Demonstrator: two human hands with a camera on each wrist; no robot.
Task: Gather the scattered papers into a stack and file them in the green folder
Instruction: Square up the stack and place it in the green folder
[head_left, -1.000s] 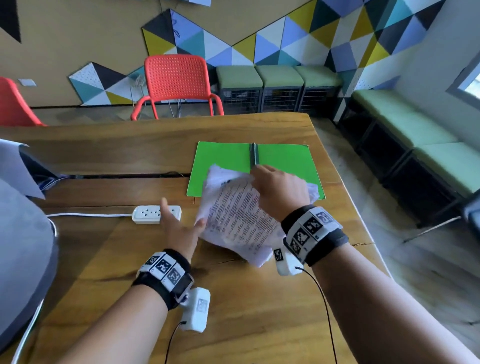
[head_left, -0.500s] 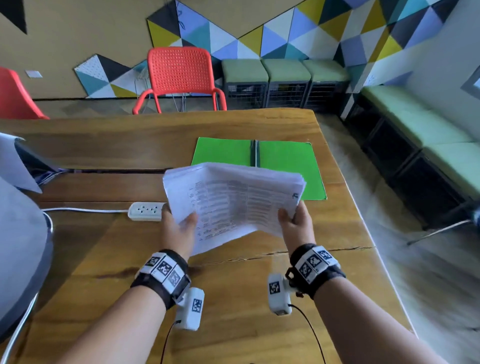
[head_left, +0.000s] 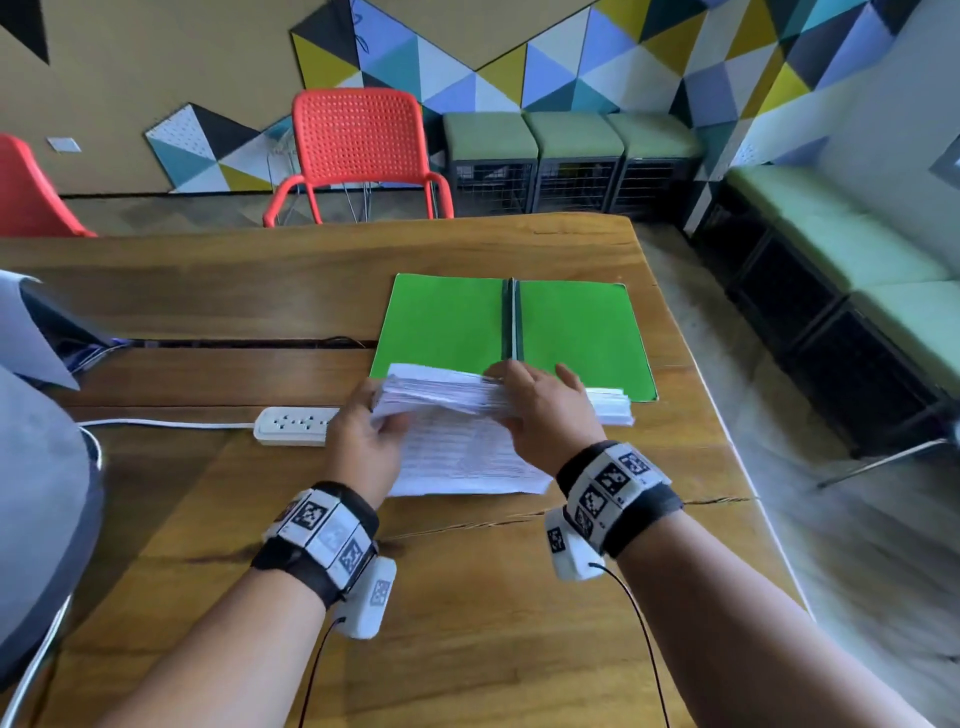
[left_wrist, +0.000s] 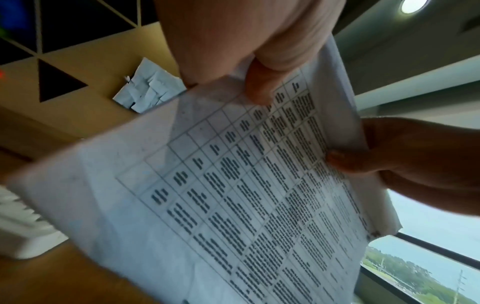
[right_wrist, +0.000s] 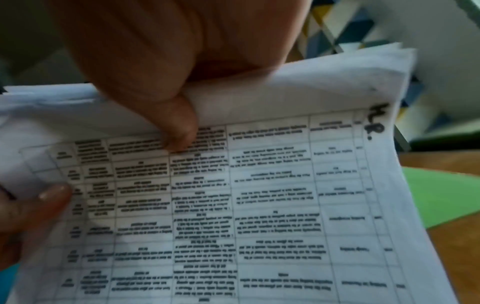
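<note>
From the head view, both the left hand and right hand clamp one paper stack on edge before the single open green folder; the left wrist view shows illegible printed tables, and the right wrist view a handwritten mark, unreadable.

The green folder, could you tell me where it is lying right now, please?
In the head view the green folder lies open on the wooden table toward its far right corner, just beyond the stack of papers held by both hands.
</note>
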